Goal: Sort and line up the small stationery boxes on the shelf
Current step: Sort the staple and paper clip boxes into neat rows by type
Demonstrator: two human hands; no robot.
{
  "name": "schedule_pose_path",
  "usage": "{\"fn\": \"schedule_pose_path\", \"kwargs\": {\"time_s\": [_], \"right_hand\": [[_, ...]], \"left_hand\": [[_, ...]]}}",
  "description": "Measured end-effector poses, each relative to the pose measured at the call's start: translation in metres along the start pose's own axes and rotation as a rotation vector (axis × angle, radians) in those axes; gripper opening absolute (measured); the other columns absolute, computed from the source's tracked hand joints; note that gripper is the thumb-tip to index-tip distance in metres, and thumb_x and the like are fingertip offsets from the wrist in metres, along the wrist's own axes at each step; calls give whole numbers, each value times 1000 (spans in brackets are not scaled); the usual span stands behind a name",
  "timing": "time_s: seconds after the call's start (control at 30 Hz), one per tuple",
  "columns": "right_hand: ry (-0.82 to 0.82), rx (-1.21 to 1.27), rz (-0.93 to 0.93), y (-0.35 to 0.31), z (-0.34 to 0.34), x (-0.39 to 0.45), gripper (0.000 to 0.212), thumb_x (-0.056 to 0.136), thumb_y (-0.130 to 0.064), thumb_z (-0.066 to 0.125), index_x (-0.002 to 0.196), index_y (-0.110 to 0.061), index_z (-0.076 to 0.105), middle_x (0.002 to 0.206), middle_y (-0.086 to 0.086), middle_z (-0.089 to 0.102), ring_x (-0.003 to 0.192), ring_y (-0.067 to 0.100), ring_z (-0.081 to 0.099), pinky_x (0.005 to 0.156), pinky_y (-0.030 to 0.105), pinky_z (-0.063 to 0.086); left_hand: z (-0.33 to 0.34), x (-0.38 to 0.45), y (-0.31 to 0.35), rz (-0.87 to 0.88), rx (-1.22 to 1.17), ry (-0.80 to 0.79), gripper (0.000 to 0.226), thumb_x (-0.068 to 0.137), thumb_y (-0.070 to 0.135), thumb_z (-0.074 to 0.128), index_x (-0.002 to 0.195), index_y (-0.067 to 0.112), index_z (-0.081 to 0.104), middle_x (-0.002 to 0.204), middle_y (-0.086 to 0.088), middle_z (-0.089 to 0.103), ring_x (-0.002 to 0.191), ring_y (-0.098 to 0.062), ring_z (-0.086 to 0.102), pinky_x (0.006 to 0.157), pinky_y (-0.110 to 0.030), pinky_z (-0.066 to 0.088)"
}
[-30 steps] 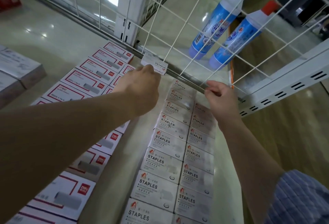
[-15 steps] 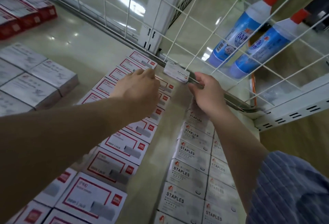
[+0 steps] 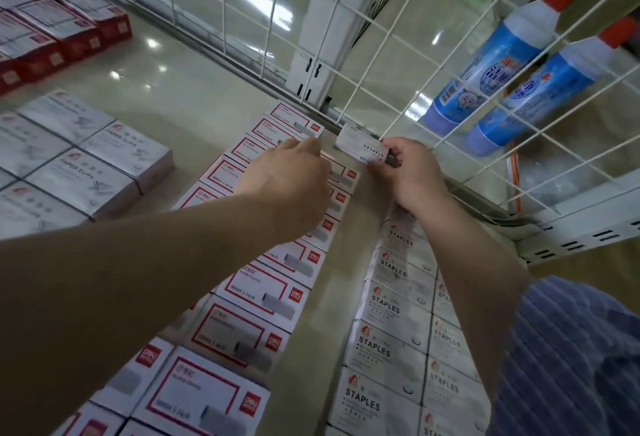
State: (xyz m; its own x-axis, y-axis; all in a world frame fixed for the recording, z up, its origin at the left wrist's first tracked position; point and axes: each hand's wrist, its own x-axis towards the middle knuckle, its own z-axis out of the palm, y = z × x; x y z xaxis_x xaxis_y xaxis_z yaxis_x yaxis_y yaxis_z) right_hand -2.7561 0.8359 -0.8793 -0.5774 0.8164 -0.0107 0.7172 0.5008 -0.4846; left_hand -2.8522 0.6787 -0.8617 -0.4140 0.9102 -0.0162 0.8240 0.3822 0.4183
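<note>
Risk: your right hand (image 3: 405,172) pinches one staples box (image 3: 362,148) by its near end, far end past the fingers at the wire grid (image 3: 346,65). It could tip there. Left hand (image 3: 291,176) fingers curl over red-framed boxes (image 3: 263,283); grip unclear, could nudge that row crooked.

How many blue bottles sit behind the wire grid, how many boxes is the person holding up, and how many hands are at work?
Blue bottles: 2
Held box: 1, a staples box pinched by the right hand
Hands: 2, counting the left hand
Total: 5
</note>
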Motion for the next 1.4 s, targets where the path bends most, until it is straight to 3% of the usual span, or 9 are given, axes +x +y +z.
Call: {"fn": "schedule_pose_path", "kwargs": {"time_s": [0.37,0.5,0.63,0.77,0.83,0.93,1.03,1.23,1.4], "right_hand": [[109,91,49,2,-32,-51,35,86,-16,64,121,-15,58,114,0,58,102,14,54,82,24,41],[68,81,-32,3,-41,-83,25,82,-18,69,106,-16,64,102,-4,62,96,12,55,82,26,41],[29,20,-116,10,-45,-111,37,82,-17,66,119,-18,58,114,-4,59,102,8,51,88,24,38],[22,23,-181,11,-49,-132,44,80,-12,69,122,-18,58,111,-10,55,97,0,45,85,9,33],[16,14,-216,9,-51,-139,45,78,-10,71,121,-17,59,109,-10,54,97,-1,44,83,1,31],[3,20,-253,8,-55,-149,46,76,-7,71,120,-15,60,109,-9,56,97,-1,44,85,4,33],[-28,14,-272,6,-59,-154,45,78,-7,70,120,-16,60,106,-13,52,98,0,45,89,10,36],[-66,136,-199,10,-55,-162,51,80,-7,68,126,-22,55,112,-13,54,101,2,49,94,15,40],[27,325,39,17,-40,-172,53,82,-17,69,131,-16,51,104,-6,60,96,8,57,92,20,46]], "left_hand": [[-10,-20,11,-12,-4,17,38,96,21,45,134,18,47,130,-5,47,121,-22,42,99,-35,37],[-13,-29,18,-45,-26,-39,34,97,23,43,129,15,49,126,-6,52,112,-21,50,87,-32,42],[-16,-40,22,-5,-69,-68,35,98,25,40,131,15,47,126,-7,55,110,-22,53,87,-31,45],[-19,-46,28,17,-222,-81,38,98,22,41,136,22,45,129,-3,55,94,-16,58,61,-17,43],[-22,-47,30,29,-244,-121,31,98,22,40,126,19,55,120,-4,60,80,-13,56,53,-13,40],[-27,-49,33,66,-259,-190,29,98,23,41,108,11,65,94,-7,66,58,-9,50,44,-12,37],[-28,-49,34,45,-314,-213,24,95,23,49,107,14,68,76,8,57,55,-7,48,40,-8,35],[-20,-53,40,-55,-446,-302,24,94,15,50,108,2,66,74,2,56,60,-13,48,40,-10,39],[-11,-57,47,-216,-586,-211,20,94,15,51,101,6,67,85,-2,61,71,-15,53,51,-18,39]]}}
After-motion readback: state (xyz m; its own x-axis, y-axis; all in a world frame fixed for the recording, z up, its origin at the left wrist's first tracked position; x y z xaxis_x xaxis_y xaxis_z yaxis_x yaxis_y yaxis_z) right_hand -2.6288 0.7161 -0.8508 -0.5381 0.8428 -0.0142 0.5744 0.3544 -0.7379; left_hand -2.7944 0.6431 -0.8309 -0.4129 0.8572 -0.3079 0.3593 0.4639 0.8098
